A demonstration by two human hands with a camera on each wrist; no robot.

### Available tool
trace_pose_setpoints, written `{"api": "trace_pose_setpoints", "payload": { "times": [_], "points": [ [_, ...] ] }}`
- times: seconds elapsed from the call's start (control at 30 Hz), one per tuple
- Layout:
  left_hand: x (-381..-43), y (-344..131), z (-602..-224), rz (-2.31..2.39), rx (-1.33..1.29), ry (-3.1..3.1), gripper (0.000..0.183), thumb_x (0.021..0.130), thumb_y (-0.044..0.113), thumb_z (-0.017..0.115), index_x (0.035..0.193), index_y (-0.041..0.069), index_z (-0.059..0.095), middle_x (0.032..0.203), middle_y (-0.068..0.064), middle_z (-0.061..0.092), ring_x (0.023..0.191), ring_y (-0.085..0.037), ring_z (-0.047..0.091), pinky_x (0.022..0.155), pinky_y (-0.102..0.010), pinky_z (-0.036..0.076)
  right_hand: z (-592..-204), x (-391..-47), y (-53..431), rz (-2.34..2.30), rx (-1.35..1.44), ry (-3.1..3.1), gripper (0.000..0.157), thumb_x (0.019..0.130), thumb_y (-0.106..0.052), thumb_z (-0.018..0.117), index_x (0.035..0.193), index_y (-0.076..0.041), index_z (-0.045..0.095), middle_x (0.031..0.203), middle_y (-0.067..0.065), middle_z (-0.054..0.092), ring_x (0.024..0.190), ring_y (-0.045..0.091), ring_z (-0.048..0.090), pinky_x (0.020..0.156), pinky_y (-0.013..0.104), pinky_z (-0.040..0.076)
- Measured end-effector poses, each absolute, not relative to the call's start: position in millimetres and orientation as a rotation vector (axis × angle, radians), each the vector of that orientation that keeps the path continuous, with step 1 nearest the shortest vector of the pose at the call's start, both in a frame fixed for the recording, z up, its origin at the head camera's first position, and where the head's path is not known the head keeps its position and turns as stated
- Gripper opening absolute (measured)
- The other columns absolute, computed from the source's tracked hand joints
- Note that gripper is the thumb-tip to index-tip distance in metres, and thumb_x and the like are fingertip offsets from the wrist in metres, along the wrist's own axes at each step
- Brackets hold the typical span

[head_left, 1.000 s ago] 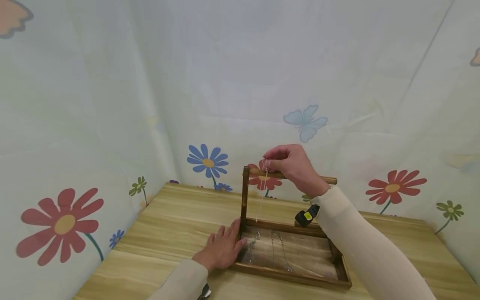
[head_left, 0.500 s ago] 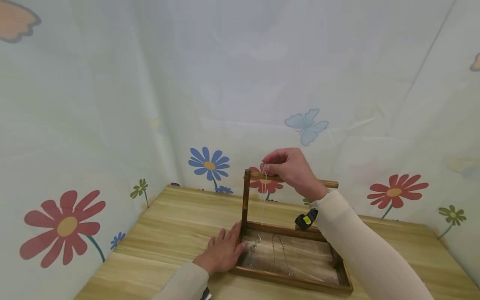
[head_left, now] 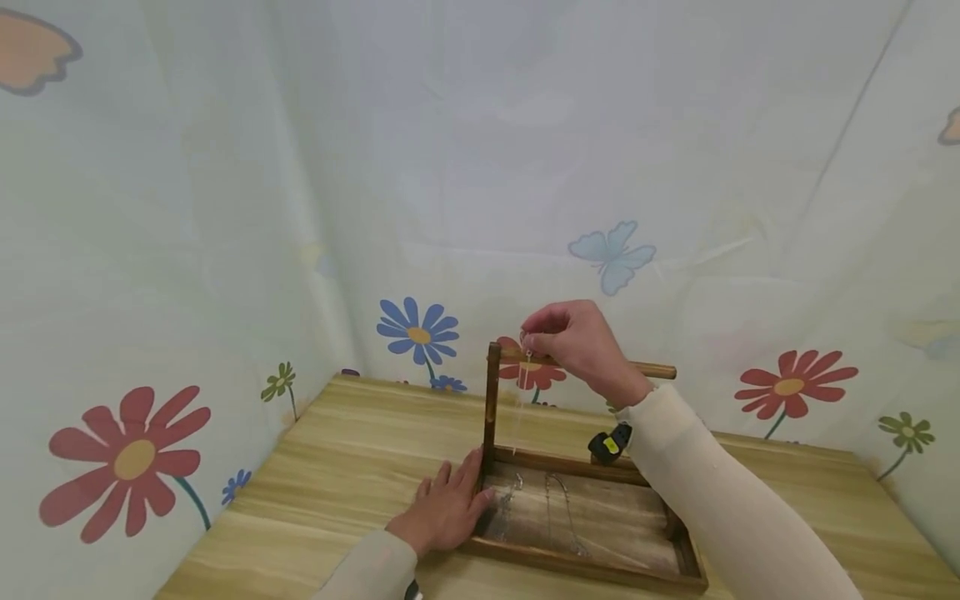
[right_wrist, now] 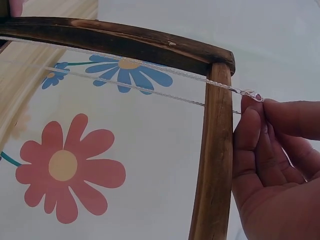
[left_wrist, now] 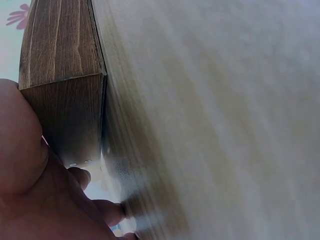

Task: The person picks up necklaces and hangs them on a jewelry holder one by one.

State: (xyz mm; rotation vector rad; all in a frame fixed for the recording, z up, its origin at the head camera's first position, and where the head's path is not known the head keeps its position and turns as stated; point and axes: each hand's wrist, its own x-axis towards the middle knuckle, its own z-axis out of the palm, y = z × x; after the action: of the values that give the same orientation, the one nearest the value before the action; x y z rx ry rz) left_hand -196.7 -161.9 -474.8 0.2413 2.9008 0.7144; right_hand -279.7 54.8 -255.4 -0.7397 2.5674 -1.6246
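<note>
My right hand [head_left: 583, 343] pinches a thin silver chain necklace [head_left: 522, 396] near its clasp, between thumb and fingertips, right at the top bar [head_left: 654, 369] of a dark wooden stand. In the right wrist view the doubled chain [right_wrist: 165, 70] runs past the bar, its lobster clasp [right_wrist: 256, 96] at the fingertips. The lower end hangs near the tray's back rim. My left hand [head_left: 442, 510] rests at the left end of the stand's tray [head_left: 585, 571], its fingers extended and thumb over the rim. In the left wrist view it touches the wooden end [left_wrist: 60, 45].
Two more silver chains, a left one [head_left: 508, 504] and a middle one [head_left: 570, 517], lie in the tray. The wood-grain table [head_left: 360, 442] extends around the stand. A flower-printed curtain [head_left: 465, 167] hangs behind and at both sides. A black wrist strap [head_left: 609, 444] sits below my right sleeve.
My right hand has shifted slightly left and down towards the bar with the necklace. The hanging chain has swung a little. My left hand stays beside the tray.
</note>
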Motion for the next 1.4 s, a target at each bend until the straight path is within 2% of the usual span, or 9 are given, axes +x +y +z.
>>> {"api": "trace_pose_setpoints", "payload": {
  "times": [0.17,0.37,0.6,0.77,1.13,1.4],
  "points": [
    [-199,-162,-478,0.730,0.262,2.916,0.073,0.111,0.056,0.031,0.169,0.016,0.013,0.174,-0.010,0.025,0.157,-0.051,0.024,0.121,-0.075,0.019,-255,-279,55,-1.567,-0.757,2.626,0.013,0.098,-0.014,0.073,0.108,-0.007,0.079,0.105,0.012,0.078,0.088,0.021,0.074,0.079,0.034,0.061],
    [-194,-162,-467,0.695,0.253,2.893,0.071,0.112,0.049,0.036,0.169,0.014,0.014,0.174,-0.010,0.026,0.157,-0.050,0.024,0.121,-0.074,0.020,-256,-277,54,-1.476,-0.780,2.716,0.011,0.098,-0.017,0.073,0.104,-0.012,0.080,0.101,0.006,0.080,0.089,0.020,0.074,0.076,0.034,0.059],
    [-193,-160,-463,0.690,0.251,2.907,0.070,0.112,0.048,0.037,0.168,0.013,0.015,0.174,-0.010,0.027,0.157,-0.050,0.025,0.121,-0.074,0.020,-254,-271,58,-1.434,-0.827,2.777,0.013,0.098,-0.015,0.073,0.106,-0.009,0.080,0.102,0.007,0.081,0.091,0.021,0.075,0.079,0.037,0.060],
    [-194,-160,-463,0.704,0.261,2.909,0.070,0.112,0.048,0.037,0.168,0.012,0.015,0.173,-0.012,0.027,0.157,-0.052,0.024,0.122,-0.074,0.019,-256,-266,66,-1.465,-0.841,2.764,0.014,0.097,-0.013,0.074,0.109,-0.007,0.079,0.102,0.010,0.081,0.092,0.022,0.074,0.079,0.034,0.058],
    [-194,-158,-464,0.708,0.258,2.894,0.070,0.112,0.048,0.035,0.169,0.013,0.013,0.174,-0.011,0.025,0.158,-0.050,0.022,0.123,-0.073,0.018,-271,-253,89,-1.546,-0.769,2.664,0.010,0.097,-0.013,0.074,0.105,-0.010,0.079,0.104,0.010,0.079,0.092,0.022,0.073,0.083,0.038,0.059],
    [-192,-157,-461,0.674,0.253,2.885,0.071,0.112,0.049,0.035,0.169,0.014,0.010,0.174,-0.010,0.025,0.158,-0.051,0.021,0.123,-0.073,0.018,-291,-236,104,-1.552,-0.831,2.621,0.008,0.094,-0.010,0.077,0.102,-0.011,0.080,0.101,0.008,0.080,0.087,0.015,0.076,0.080,0.028,0.060]
  ]
}}
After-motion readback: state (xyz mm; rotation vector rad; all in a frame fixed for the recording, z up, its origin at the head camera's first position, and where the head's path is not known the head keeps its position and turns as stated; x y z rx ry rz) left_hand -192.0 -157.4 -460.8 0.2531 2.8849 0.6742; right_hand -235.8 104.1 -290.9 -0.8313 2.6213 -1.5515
